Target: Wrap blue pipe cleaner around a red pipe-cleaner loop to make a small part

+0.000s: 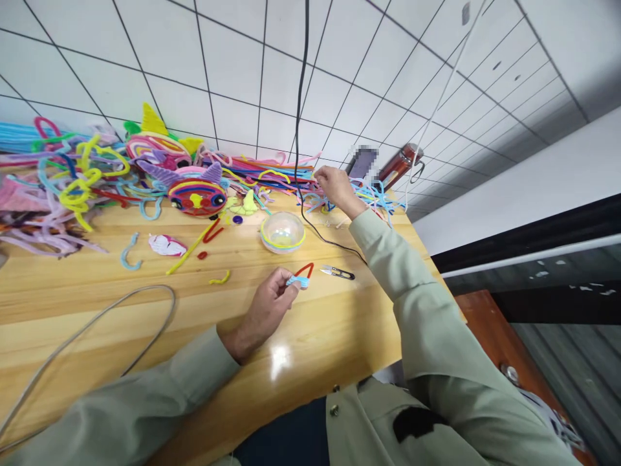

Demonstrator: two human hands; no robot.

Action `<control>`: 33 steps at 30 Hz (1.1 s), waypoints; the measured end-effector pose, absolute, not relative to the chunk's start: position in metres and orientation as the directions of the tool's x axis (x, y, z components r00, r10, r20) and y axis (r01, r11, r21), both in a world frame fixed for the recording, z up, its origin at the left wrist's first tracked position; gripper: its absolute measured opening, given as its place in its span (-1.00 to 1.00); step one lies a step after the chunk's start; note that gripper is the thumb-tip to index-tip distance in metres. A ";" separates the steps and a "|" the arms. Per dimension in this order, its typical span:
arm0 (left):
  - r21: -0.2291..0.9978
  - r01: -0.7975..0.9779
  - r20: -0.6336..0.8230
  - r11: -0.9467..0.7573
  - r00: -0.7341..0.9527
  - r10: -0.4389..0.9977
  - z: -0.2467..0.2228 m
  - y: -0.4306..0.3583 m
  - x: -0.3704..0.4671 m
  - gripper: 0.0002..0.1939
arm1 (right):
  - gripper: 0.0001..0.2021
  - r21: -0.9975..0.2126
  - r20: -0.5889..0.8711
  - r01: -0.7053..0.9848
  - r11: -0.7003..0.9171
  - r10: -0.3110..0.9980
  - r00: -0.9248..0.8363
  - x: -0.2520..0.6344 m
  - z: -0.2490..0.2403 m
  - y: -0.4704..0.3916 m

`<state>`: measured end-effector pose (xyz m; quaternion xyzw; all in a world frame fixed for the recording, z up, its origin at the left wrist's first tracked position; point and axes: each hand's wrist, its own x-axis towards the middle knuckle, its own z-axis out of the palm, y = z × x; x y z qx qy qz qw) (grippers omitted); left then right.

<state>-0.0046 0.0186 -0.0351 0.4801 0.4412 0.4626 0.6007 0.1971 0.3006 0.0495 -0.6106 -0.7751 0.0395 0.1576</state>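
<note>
The left hand (266, 309) is closed and pinches a small bent piece of red and light blue fuzzy pipe cleaner (301, 276) between thumb and fingers, just in front of the clear plastic half-ball with yellow rim (283, 232). The small black and silver thread snips (338, 272) lie right of that piece. The right hand (337, 188) reaches behind the half-ball into the pile of coloured pipe cleaners (272, 173), fingers curled on blue strands; I cannot tell if it grips them.
</note>
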 end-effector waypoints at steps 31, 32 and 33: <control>0.996 0.070 -0.068 0.047 0.336 0.940 -0.031 0.016 -0.005 -0.71 | -0.71 -0.137 0.079 0.945 0.296 0.954 -0.288 0.183 0.022 0.363; 0.996 0.074 -0.071 0.048 0.338 0.939 -0.031 0.016 -0.005 -0.70 | -0.71 -0.134 0.086 0.946 0.296 0.954 -0.286 0.184 0.023 0.363; 0.996 0.077 -0.072 0.049 0.338 0.938 -0.031 0.016 -0.005 -0.70 | -0.70 -0.129 0.095 0.947 0.293 0.955 -0.282 0.185 0.024 0.363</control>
